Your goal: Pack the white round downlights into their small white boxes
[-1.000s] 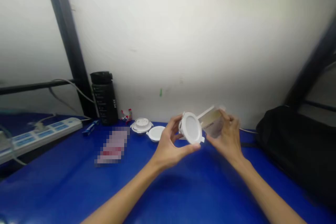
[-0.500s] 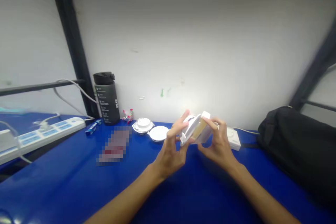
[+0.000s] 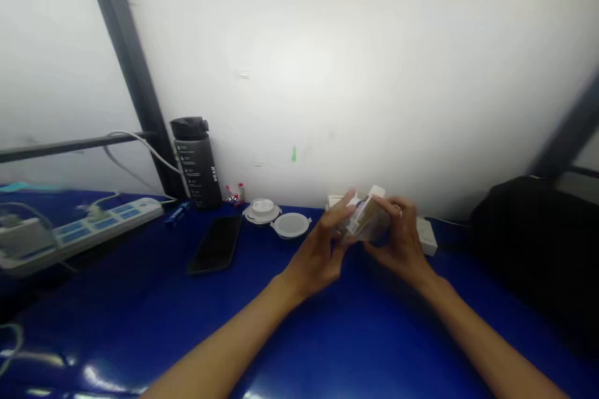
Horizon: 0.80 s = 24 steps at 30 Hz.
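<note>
My left hand (image 3: 321, 255) pinches a white round downlight (image 3: 359, 215) by its rim, tilted on edge. My right hand (image 3: 400, 243) grips a small white box (image 3: 378, 224), thumb below and fingers on top. The downlight is at the box's open side; how much of it lies inside is blurred and partly behind fingers. Left of my hands, two more white downlights lie on the blue table: one flat round downlight (image 3: 291, 225) and another downlight (image 3: 262, 211) with its raised back up.
A black phone (image 3: 216, 244), a dark bottle (image 3: 196, 165), wrapped sweets (image 3: 235, 194) and a white power strip (image 3: 103, 224) lie to the left. A white box (image 3: 427, 237) stands behind my right hand. A black bag (image 3: 538, 249) fills the right side.
The downlight and box are closer together, with less of the downlight's face showing. The view has shifted slightly, so things on the table sit a little further right.
</note>
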{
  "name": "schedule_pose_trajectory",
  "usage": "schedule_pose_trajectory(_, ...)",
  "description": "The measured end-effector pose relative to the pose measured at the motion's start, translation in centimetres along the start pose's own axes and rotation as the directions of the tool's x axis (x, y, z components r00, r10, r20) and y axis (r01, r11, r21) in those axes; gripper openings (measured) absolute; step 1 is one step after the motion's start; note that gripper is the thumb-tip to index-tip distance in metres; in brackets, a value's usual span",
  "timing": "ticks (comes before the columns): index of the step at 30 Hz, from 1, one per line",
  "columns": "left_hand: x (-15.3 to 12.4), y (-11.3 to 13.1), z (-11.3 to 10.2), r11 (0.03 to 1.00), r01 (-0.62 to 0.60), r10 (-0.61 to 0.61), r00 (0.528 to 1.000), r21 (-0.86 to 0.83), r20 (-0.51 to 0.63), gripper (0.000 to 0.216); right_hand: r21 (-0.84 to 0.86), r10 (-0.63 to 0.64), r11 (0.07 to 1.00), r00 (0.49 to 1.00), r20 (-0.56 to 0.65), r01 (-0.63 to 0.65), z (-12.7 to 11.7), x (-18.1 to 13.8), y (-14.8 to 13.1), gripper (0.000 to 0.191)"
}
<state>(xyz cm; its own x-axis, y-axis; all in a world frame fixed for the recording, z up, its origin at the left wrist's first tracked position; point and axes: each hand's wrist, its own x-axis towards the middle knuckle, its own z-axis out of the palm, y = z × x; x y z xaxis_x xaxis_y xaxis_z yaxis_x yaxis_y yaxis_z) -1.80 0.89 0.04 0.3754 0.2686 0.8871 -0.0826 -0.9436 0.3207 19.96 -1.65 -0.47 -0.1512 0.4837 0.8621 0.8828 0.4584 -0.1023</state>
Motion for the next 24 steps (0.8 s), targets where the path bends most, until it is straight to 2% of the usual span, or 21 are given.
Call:
schedule_pose_trajectory(5, 0.1, -0.2, -0.2, 0.984, -0.124, 0.117, 0.991, 0.125, 0.061, 0.071, -0.003, -0.02, 1.0, 0.999, -0.024, 0.02, 0.1, 0.0, 0.3, 0.093)
schedule_pose_trajectory(11, 0.4, -0.2, -1.1, 0.96, -0.165, 0.126, 0.976, 0.224, 0.179, 0.075, 0.007, -0.028, 1.0, 0.999, -0.036, 0.028, 0.2, 0.0, 0.3, 0.089)
schedule_pose_trajectory(14, 0.4, -0.5, -1.6, 0.97, -0.122, 0.072, 0.97, 0.211, 0.232, 0.074, 0.024, -0.026, 0.999, 0.999, -0.028, 0.027, 0.1, 0.0, 0.3, 0.092)
schedule_pose_trajectory(19, -0.3, -1.6, -1.6, 0.991, 0.02, -0.04, 0.988, 0.136, 0.146, 0.075, 0.025, -0.022, 0.999, 1.0, -0.011, 0.022, 0.0, 0.1, 0.0, 0.094)
schedule_pose_trajectory(24, -0.2, -1.6, -1.7, 0.985, 0.146, -0.161, 0.969, 0.094, 0.189, 0.063, 0.023, -0.015, 1.0, 1.0, -0.004, 0.015, -0.1, 0.1, -0.1, 0.092)
